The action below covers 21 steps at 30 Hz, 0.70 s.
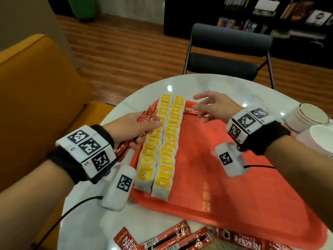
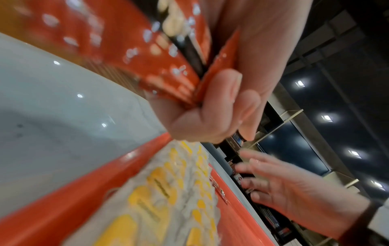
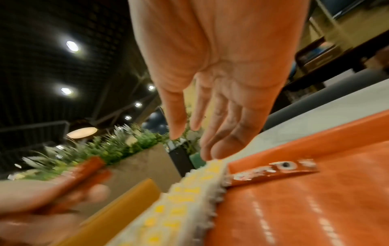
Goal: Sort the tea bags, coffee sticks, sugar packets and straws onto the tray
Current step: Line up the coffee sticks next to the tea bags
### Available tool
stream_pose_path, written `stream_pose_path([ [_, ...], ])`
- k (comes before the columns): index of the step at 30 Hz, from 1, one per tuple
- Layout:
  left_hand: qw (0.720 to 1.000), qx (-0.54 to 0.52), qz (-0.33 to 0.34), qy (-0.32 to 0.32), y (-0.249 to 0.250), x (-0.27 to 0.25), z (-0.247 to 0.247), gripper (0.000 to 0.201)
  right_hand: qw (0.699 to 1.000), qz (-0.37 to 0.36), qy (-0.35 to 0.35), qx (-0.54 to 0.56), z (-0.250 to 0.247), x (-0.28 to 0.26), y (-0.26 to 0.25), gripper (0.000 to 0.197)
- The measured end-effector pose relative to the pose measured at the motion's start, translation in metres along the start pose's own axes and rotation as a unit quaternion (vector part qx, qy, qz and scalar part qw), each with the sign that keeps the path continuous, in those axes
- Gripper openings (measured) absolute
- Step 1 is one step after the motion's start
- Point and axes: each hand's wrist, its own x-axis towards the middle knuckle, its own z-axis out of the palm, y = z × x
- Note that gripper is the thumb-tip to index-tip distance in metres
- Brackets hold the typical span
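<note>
Head: right hand (image 1: pixel 214 107) fingers (image 1: pixel 200 96) spread.

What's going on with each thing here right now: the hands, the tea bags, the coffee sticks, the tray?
Left hand: grips a bunch of coffee sticks.
Right hand: open, fingers spread above the tray.
Tea bags: two neat rows on the tray.
Single coffee stick: flat on the tray's far end.
Loose coffee sticks: on the table, unsorted.
Tray: mostly bare.
</note>
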Motion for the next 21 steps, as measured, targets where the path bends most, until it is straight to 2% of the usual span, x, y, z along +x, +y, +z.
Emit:
stream_pose_path([
  [3,0.999,0.021,0.014,-0.027,0.009,0.004,0.015,0.015,0.990,-0.077,-0.115,-0.012,0.009,-0.024,-0.021,0.047],
  [5,0.998,0.041,0.024,-0.044,0.013,0.003,0.024,0.008,0.983,-0.106,-0.144,-0.036,0.014,-0.032,-0.027,0.040],
  [9,0.994,0.077,0.039,-0.063,0.017,0.001,0.034,0.025,0.983,-0.123,-0.124,-0.048,0.013,-0.036,-0.026,0.013],
  [14,0.995,0.035,0.050,-0.083,0.017,-0.002,0.038,0.028,0.983,-0.131,-0.120,-0.052,0.008,-0.042,-0.018,0.015],
  [18,0.994,0.028,0.049,-0.095,0.018,-0.002,0.041,0.025,0.980,-0.154,-0.103,-0.066,0.007,-0.042,-0.012,0.005],
  [21,0.994,0.030,0.054,-0.093,0.017,-0.003,0.040,0.025,0.984,-0.140,-0.098,-0.055,0.001,-0.040,-0.006,0.016],
])
